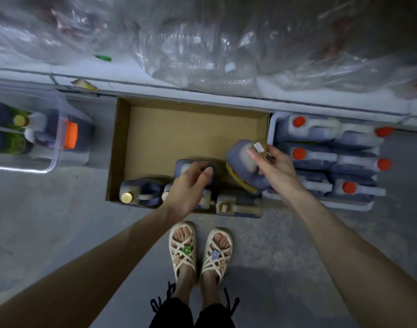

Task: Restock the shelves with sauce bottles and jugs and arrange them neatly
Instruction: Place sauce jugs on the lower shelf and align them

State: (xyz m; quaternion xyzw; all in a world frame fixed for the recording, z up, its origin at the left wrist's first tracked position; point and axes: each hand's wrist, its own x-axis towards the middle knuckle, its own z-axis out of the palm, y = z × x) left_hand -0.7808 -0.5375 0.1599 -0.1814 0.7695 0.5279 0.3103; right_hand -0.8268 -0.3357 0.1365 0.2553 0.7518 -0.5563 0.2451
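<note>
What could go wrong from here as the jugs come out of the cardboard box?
1. The right hand holds the tilted jug only near its cap; it might slip and fall on the jugs below or the sandalled feet.
2. Swinging it right could knock the red-capped jugs in the tray.
3. The left hand curls over a second jug; lifting both at once may weaken either grip.
</note>
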